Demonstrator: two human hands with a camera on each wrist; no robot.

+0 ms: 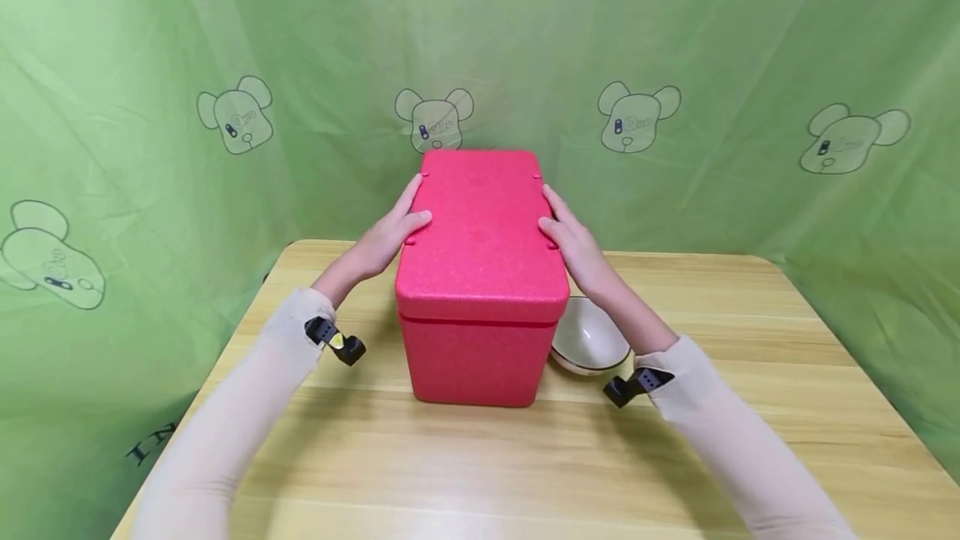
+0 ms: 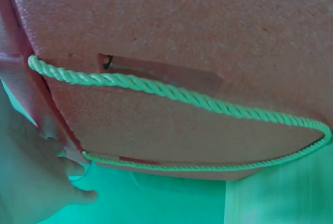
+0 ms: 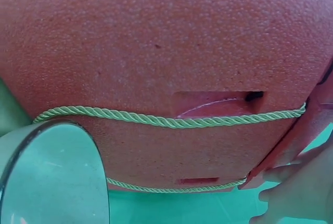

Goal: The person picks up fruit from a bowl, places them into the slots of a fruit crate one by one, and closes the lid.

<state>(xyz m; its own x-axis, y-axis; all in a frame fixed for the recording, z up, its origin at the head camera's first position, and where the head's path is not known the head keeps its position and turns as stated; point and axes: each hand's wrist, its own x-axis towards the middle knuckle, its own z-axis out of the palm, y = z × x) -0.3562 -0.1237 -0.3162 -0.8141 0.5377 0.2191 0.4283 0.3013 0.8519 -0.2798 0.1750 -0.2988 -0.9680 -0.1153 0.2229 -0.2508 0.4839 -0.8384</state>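
Note:
A red foam box point(image 1: 472, 361) with a matching lid point(image 1: 480, 265) stands upright on the wooden table. My left hand point(image 1: 381, 244) grips the lid's left edge, thumb on top and fingers along the side. On the opposite edge my right hand point(image 1: 581, 252) holds the lid the same way. A dark line runs between lid and box at the front. Twisted ropes, a left one point(image 2: 182, 95) and a right one point(image 3: 177, 122), hang along the box's sides across recessed slots. A white bowl point(image 1: 588, 336) with a dark rim sits beside the box, under my right forearm.
The wooden table point(image 1: 720, 332) extends on both sides of the box and toward me. Green cloth point(image 1: 525, 23) printed with bear heads hangs behind the table and at both sides. Each wrist wears a small black camera, one left point(image 1: 335, 340) and one right point(image 1: 637, 386).

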